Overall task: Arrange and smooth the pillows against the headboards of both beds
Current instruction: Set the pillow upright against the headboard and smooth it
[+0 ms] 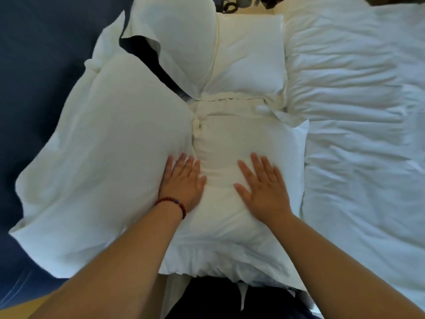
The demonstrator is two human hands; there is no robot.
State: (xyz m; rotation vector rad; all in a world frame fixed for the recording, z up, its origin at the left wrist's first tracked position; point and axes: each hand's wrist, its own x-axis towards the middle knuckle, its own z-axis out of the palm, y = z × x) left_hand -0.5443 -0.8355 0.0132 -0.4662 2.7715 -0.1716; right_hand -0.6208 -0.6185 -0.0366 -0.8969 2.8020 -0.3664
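Head view: left hand [184,183] and right hand [262,187] lie flat, fingers spread, on near pillow [230,143] — pressing out creases, nothing gripped; headboard [34,77] alongside

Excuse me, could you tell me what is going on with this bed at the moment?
A person is smoothing pillows. Both the left hand and the right hand lie flat, fingers straight, on the near pillow, which lies flat on the bed. Beside it, the large pillow leans against the dark blue headboard. Two far pillows sit beyond, and the rumpled white duvet lies to the right.
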